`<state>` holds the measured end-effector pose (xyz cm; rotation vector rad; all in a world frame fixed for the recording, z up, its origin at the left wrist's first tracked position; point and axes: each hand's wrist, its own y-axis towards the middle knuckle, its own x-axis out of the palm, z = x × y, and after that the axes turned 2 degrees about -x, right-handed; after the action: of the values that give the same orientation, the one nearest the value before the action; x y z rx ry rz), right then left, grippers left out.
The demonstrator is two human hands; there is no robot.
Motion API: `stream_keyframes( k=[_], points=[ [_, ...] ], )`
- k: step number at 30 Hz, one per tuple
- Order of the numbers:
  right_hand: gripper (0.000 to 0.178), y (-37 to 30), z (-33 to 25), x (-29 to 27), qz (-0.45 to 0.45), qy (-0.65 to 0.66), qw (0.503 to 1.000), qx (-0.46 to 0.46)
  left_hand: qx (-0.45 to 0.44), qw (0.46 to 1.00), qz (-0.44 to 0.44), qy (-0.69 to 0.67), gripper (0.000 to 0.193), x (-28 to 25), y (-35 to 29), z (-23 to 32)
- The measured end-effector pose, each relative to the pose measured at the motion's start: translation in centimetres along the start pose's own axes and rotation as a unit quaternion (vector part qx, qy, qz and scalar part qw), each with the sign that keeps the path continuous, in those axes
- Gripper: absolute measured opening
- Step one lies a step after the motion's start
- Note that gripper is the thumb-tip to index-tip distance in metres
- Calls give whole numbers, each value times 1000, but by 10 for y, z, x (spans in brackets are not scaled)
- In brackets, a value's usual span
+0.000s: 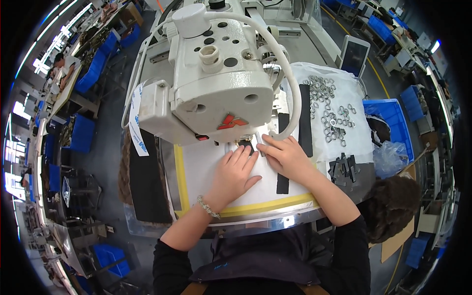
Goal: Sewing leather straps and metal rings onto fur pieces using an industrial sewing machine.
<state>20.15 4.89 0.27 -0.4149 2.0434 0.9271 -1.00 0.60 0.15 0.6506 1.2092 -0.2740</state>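
Observation:
A large white industrial sewing machine stands in front of me, its head over a white work plate edged with yellow tape. My left hand lies on the plate, fingers stretched toward the needle area and thumb apart. Its fingertips touch a small black piece of material under the machine head. Just to the right, my right hand has its fingers extended toward the same spot, beside a narrow metal bar. A black strip passes beneath my right hand. The machine head partly hides the needle area.
At right, metal rings lie on a white cloth, with short black strips nearer me. A blue bin and brown furry material are beyond. Left lies a black panel; a screen stands back right.

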Motion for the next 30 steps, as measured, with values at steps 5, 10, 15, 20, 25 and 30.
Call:
stream_keyframes(
  k=[5,10,15,20,25,30],
  points=[
    [36,2,-2,-5,-22,5,1000,6,-5,1000,7,2,56,-4,0,-7],
    [35,1,-1,-4,-22,12,1000,7,-4,1000,-4,-24,59,-4,-1,3],
    [41,1,1,-2,-5,14,1000,-1,-21,1000,8,-19,64,-2,3,1],
    [40,2,0,-1,-3,14,1000,0,-30,999,8,-38,65,0,4,-4],
    [39,1,1,-1,0,16,1000,-4,-42,998,-1,-42,64,0,5,-5],
    [40,2,1,-1,1,23,1000,-6,-24,999,2,-28,62,0,3,-4]
  ],
)
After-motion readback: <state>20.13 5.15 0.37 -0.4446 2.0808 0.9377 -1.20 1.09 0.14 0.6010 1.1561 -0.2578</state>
